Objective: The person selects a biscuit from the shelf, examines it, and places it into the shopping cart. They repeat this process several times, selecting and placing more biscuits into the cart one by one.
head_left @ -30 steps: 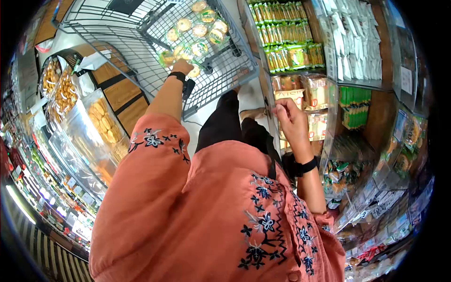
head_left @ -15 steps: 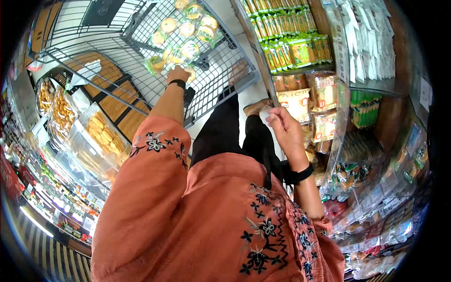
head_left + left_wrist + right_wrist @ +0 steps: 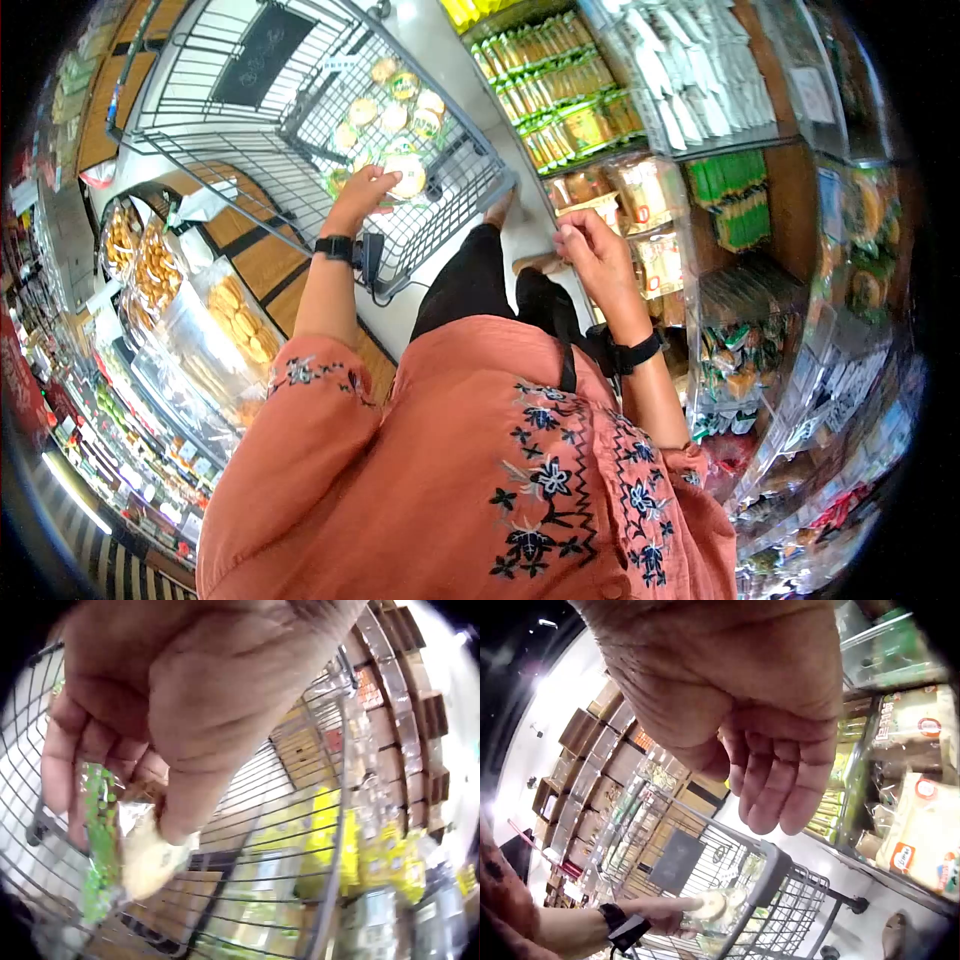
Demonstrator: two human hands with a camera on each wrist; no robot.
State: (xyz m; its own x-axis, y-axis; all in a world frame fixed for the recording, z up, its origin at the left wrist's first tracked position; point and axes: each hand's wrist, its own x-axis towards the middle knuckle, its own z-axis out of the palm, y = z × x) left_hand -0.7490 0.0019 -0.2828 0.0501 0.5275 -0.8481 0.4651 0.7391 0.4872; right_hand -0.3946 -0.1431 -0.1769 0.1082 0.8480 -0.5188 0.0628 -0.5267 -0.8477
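My left hand (image 3: 358, 205) is over the shopping cart (image 3: 300, 215), gripping a wrapped round pastry (image 3: 407, 178) between thumb and fingers. In the left wrist view the clear wrapper (image 3: 99, 847) has green print, and the pale pastry (image 3: 146, 859) shows beside the thumb. Several more wrapped round pastries (image 3: 395, 118) lie on the cart's bottom, beyond this hand. My right hand (image 3: 600, 255) is raised beside the shelf on the right, near the bagged bread (image 3: 655, 265). Its fingers (image 3: 769, 787) hang loosely curled, with nothing in them.
To the right, shelves hold green-and-yellow snack packs (image 3: 565, 125), white packets (image 3: 680, 80) and green packs (image 3: 730, 200). Bagged baked goods (image 3: 240, 325) stand on the left side. The cart's grey frame edge (image 3: 769, 881) is close to my legs, and a foot (image 3: 535, 263) shows beside the shelf.
My left hand, lower among the pastries before, has risen and drawn back with a wrapped pastry in its grip. My right hand stays raised beside the shelf. The head view has shifted slightly.
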